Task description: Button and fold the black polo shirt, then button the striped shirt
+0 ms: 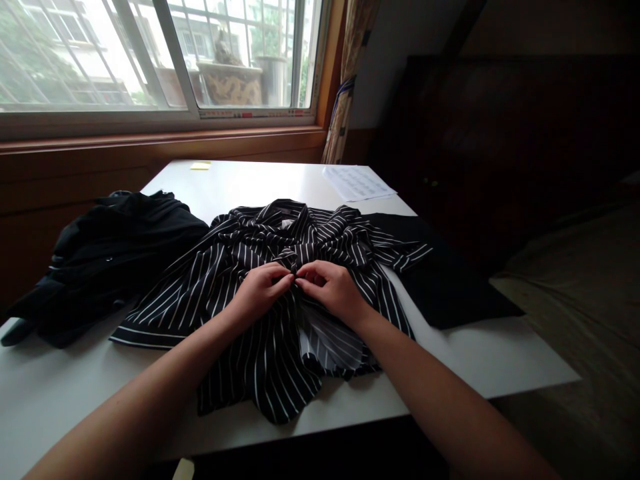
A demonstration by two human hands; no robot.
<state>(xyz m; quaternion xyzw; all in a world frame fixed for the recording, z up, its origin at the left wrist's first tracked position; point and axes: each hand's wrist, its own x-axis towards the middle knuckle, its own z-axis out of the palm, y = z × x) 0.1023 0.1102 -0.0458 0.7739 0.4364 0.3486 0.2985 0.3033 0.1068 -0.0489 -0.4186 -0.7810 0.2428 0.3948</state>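
Observation:
A black shirt with white stripes [220,273] lies spread on the white table, its collar at the far side and its lower front edges parted. My left hand [264,288] pinches the shirt's front edge near the middle. Close beside it, my right hand [331,288] is pinched on the same front opening, fingertips almost meeting the left ones. Whether a button sits between the fingers is too small to make out. Below the hands, the paler inner side of the shirt shows.
Dark clothes [125,253] are heaped at the left of the white table [240,180]. A flat black garment [450,287] lies at the right, partly under a striped sleeve. Printed papers [359,183] and a yellow note [201,165] lie at the back, before a window [150,60].

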